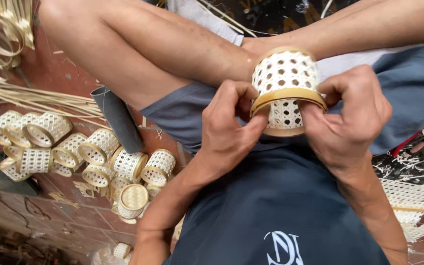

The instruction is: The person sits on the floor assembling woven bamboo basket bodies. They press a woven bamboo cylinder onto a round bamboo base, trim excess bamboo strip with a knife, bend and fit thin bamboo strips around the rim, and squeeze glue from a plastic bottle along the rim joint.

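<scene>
Looking down from my head, I hold a small woven cup [284, 83] over my lap, against my knees. My left hand [229, 125] pinches the tan band [288, 95] that rings the cup, thumb and fingers closed on its left side; my right hand [352, 115] pinches the same band on the right, fingers curled tight. The band sits about midway along the cup and a little tilted, so I judge it is not yet seated at the rim. On the tiled floor [69, 216] to my left lies a pile of finished cups [82, 154], already banded, so much of the batch looks done. Beside them lies a dark tube [119, 120]. Loose strips [20, 93] lie toward the upper left, and mesh scraps [413, 196] at the right edge.
</scene>
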Tool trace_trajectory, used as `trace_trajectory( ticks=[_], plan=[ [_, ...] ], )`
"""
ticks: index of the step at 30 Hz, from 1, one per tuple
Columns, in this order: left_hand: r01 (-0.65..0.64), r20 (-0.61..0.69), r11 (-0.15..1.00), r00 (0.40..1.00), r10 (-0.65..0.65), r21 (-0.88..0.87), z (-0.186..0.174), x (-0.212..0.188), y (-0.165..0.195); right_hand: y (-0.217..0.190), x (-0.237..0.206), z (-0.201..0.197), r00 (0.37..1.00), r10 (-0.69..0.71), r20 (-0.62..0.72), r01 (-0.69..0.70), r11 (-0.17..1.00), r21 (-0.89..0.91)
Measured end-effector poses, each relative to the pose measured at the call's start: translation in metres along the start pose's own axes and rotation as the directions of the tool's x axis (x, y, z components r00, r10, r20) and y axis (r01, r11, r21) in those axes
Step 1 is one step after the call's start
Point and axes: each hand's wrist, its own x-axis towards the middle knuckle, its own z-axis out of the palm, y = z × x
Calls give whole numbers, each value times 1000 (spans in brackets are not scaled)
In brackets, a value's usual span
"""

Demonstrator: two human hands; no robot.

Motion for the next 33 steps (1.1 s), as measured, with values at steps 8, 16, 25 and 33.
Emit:
trace_trajectory(
  ticks=[8, 16, 25, 33],
  plan=[
    [-356, -25, 817, 911, 411, 453, 24, 16, -12, -16, 5, 6, 977, -211, -25, 199, 951, -236],
    [-329, 13, 787, 926, 378, 522, 22, 31, -19, -1, 16, 19, 984, -163, 73, 177, 952, -249],
    [-71, 109, 983, 993, 53, 167, -14, 70, -34, 1, 68, -8, 968, -51, 246, -43, 931, 361],
    [99, 232, 973, 972, -49, -210, -15, 59, -30, 17, 30, -9, 895, 356, 268, -446, 702, 555]
  ],
)
